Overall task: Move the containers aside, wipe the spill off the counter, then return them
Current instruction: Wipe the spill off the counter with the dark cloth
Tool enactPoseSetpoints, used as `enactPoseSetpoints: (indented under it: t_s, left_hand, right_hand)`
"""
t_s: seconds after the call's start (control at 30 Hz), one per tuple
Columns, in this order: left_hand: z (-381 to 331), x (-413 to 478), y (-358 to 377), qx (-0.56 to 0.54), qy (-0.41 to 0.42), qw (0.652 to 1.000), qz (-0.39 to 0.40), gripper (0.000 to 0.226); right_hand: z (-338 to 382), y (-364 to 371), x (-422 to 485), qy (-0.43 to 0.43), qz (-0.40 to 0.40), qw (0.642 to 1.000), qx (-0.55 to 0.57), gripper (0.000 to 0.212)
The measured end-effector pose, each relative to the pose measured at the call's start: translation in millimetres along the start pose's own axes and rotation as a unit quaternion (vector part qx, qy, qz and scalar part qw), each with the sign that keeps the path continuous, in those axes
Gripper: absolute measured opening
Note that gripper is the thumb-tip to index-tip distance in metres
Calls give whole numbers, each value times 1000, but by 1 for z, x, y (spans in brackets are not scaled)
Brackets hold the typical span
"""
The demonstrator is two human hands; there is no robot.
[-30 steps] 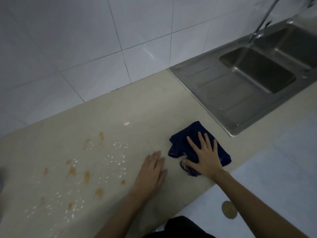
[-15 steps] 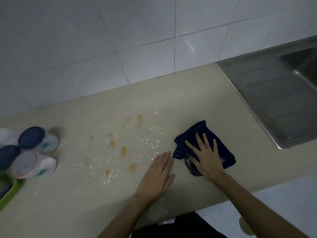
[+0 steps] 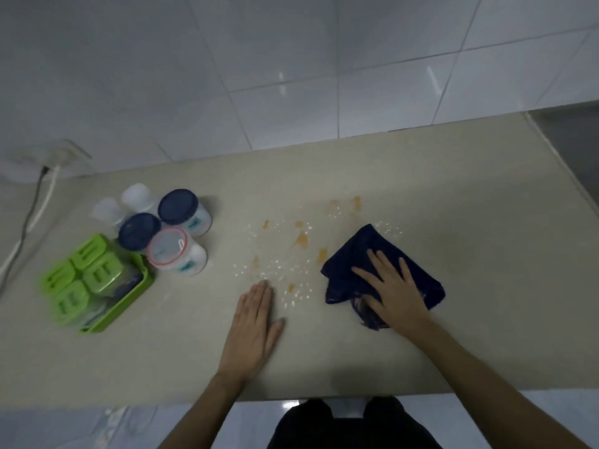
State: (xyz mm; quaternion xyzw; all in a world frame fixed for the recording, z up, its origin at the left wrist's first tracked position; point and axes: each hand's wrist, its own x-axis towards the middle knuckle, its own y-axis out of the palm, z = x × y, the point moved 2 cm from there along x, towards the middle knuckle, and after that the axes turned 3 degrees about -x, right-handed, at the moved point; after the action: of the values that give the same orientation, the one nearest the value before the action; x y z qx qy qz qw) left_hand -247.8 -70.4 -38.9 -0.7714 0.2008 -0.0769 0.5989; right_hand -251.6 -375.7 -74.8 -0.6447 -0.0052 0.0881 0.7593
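The spill (image 3: 301, 238), orange blotches and white grains, spreads over the middle of the beige counter (image 3: 453, 196). My right hand (image 3: 393, 288) presses flat, fingers spread, on a dark blue cloth (image 3: 356, 251) at the spill's right edge. Palm down on the counter just below the spill lies my left hand (image 3: 256, 322), holding nothing. To the left stand the containers: two blue-lidded jars (image 3: 177, 206) (image 3: 139, 231), a red-rimmed clear-lidded jar (image 3: 168, 247), two white bottles (image 3: 137, 196) and a green tray (image 3: 129, 303) of green-lidded boxes (image 3: 97, 273).
A tiled wall (image 3: 291, 76) rises behind the counter. A wall socket with a cable (image 3: 35, 202) sits at the far left. The steel sink's edge (image 3: 573, 150) shows at the far right. The counter's front edge runs just above my body.
The view has swung left, bringing the containers and socket into sight and the sink nearly out. Both hands stay flat on the counter; the cloth remains under my right hand.
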Motion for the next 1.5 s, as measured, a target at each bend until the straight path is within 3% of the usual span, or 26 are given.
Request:
enactPoseSetpoints:
  t_s: [0.17, 0.3, 0.37, 0.53, 0.6, 0.73, 0.9, 1.03, 1.2, 1.3, 1.37, 1.5]
  left_hand:
    - [22, 2, -15, -73, 30, 996, -43, 61]
    - [39, -5, -11, -82, 24, 996, -41, 65]
    - [48, -5, -12, -76, 27, 996, -39, 66]
    - [70, -12, -13, -76, 25, 996, -37, 66]
    - [76, -12, -12, -63, 27, 997, -32, 66]
    - [97, -11, -10, -27, -12, 999, -24, 67]
    - [109, -16, -5, -21, -26, 999, -42, 63]
    - [112, -15, 0, -16, -16, 999, -44, 62]
    - [112, -14, 1, -9, -13, 999, -37, 61]
    - [111, -15, 0, 0, -14, 999, -36, 61]
    - [110, -16, -1, -6, -16, 999, -30, 61]
    - [111, -16, -1, -17, -15, 999, -34, 61]
  right_hand:
    - [-62, -17, -47, 106, -18, 994, 37, 49]
    - [-28, -16, -37, 190, -35, 981, 25, 52]
    - [12, -8, -19, 158, -33, 987, 9, 50]
    - [144, 20, 33, -34, 2, 999, -32, 55]
    - [163, 21, 37, -76, 16, 996, -39, 56]
    - [103, 14, 13, -73, 19, 997, 7, 53]
    - [35, -5, -27, 27, 25, 999, 6, 52]
    - [72, 2, -11, 49, 36, 996, -61, 60]
    - [159, 15, 37, -42, 22, 997, -60, 56]
    - [205, 22, 59, -15, 24, 999, -41, 56]
    - [207, 25, 60, -2, 20, 999, -33, 56]
    - [156, 18, 42, -82, 21, 996, 36, 53]
